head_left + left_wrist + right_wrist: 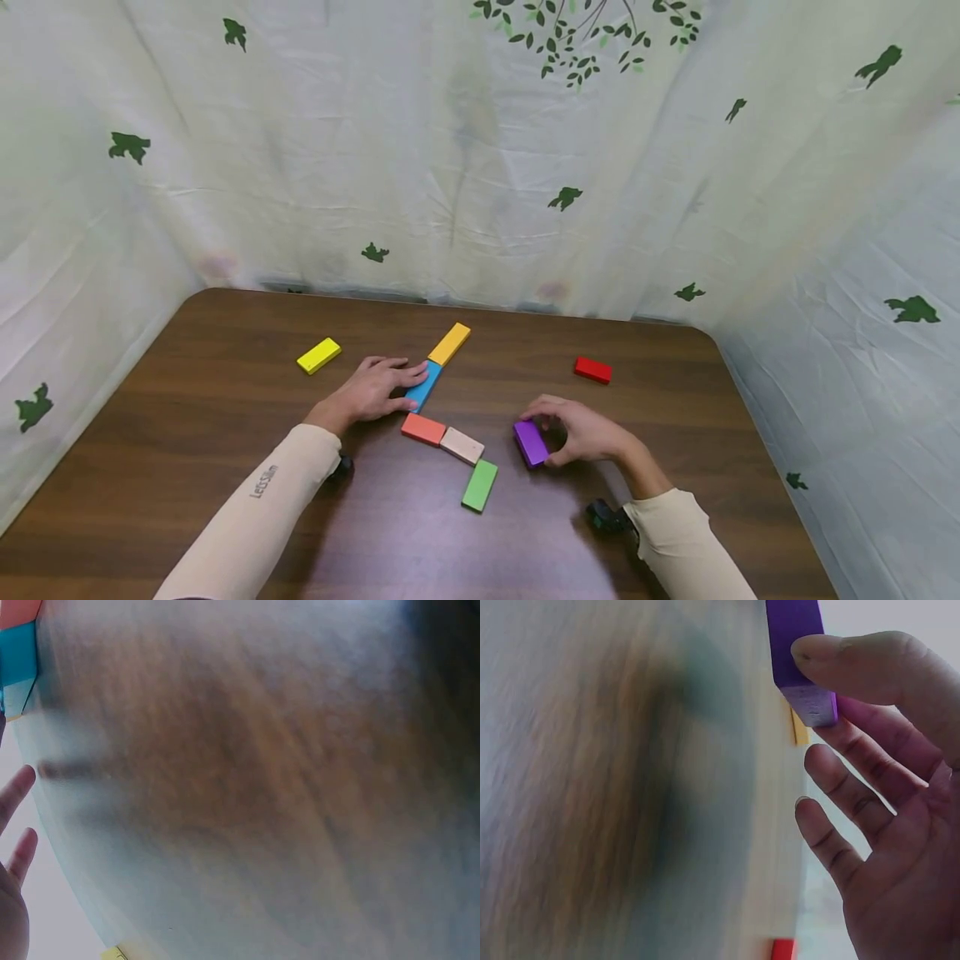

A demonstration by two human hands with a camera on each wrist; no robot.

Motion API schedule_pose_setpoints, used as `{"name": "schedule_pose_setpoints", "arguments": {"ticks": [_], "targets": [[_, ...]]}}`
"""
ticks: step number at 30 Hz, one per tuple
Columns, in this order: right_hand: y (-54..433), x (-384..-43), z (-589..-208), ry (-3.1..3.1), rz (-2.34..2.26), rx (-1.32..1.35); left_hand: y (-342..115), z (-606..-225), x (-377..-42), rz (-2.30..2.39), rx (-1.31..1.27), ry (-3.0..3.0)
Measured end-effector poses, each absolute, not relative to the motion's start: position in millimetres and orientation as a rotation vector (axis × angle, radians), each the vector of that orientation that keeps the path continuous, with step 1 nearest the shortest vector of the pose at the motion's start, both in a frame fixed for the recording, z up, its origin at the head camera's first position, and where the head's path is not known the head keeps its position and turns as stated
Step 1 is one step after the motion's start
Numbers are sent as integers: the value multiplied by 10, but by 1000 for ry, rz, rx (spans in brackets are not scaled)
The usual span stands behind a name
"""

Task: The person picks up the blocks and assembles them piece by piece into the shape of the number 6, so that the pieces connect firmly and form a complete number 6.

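The right hand (585, 429) holds a purple rectangular block (531, 443) between the thumb and the fingers. The right wrist view shows the thumb lying along one broad face, while two lower fingers stand apart from the block. The purple block is to the right of the row of blocks, near a flat green rectangular block (479, 487) but separate from it. I cannot tell if its lower side touches the brown wood-grain bench (390, 533).

The left hand (372, 389) is rather wide, with fingers extended, and its fingertips rest on a blue rectangular block (423, 390). The far end of the blue block meets an orange-yellow rectangular block (450, 343), so these two make one slanted line. At the near end of the blue one lies a coral-red rectangular block (423, 429), turned in another direction. A pale beige-pink block (462, 446) continues from the coral one, end to end, and the green block is just beside its near end, turned toward the person.

Away from this row, a bright yellow block (318, 356) lies at the left, and a red block (593, 370) lies farther back at the right. A whitish cloth with dark green leaf-like prints (300, 167) hangs behind the bench.
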State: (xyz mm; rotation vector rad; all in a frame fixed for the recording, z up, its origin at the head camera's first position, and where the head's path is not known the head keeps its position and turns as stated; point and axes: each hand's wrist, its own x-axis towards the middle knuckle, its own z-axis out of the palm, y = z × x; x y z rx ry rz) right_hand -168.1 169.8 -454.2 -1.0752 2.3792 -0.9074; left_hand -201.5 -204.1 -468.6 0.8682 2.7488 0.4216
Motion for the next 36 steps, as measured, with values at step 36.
{"name": "schedule_pose_setpoints", "arguments": {"ticks": [36], "targets": [[1021,-1680,-4359,2208,-740,-1324,-2027,-4701,-2017,409,873,2750]]}}
